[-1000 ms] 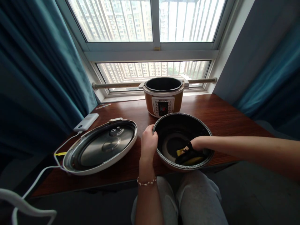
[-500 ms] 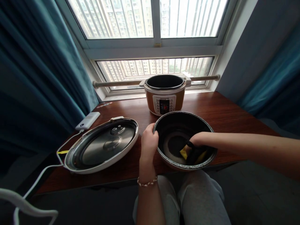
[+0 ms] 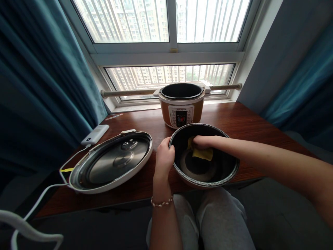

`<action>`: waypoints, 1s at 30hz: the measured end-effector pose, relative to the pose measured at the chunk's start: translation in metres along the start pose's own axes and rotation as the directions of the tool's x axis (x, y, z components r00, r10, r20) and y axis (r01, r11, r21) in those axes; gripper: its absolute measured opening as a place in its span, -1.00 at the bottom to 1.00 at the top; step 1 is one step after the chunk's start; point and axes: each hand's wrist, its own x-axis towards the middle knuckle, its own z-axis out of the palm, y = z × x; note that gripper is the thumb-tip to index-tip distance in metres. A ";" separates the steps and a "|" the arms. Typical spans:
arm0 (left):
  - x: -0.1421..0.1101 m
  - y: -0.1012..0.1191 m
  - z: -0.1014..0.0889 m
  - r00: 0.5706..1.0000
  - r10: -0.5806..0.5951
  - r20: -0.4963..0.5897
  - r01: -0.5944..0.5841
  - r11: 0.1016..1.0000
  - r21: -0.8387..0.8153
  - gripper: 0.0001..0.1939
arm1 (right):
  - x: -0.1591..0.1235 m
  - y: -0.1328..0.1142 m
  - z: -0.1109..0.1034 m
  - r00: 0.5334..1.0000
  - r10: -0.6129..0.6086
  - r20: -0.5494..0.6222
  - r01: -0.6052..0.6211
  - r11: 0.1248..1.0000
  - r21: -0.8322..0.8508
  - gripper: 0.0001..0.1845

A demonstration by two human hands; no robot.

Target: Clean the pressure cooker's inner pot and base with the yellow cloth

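A dark inner pot (image 3: 223,173) stands on the wooden table (image 3: 247,128) right in front of me. My left hand (image 3: 164,157) is closed on the pot's left rim. Inside the pot, my right hand (image 3: 204,141) presses a yellow sponge (image 3: 201,153) against the far inner wall, fingers closed over it. Behind the pot sits the orange cooker body (image 3: 182,104), its top uncovered. The cooker's lid (image 3: 111,161) lies upside down to the left of my left hand.
A white power bank (image 3: 95,134) lies at the table's left back corner, with a white cable (image 3: 39,203) running off the left edge. Teal curtains hang on both sides. A window with a wooden rail (image 3: 125,93) is behind the cooker. My knees are below the table edge.
My right hand has carried the sponge from the near right side of the pot's inside up to its far wall. The left hand has stayed on the rim.
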 end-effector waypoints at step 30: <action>0.010 0.088 0.037 0.548 0.338 0.765 -0.659 0.738 0.145 -0.67 | -0.132 0.021 0.042 0.472 0.645 -0.601 -0.012 0.687 0.727 -0.47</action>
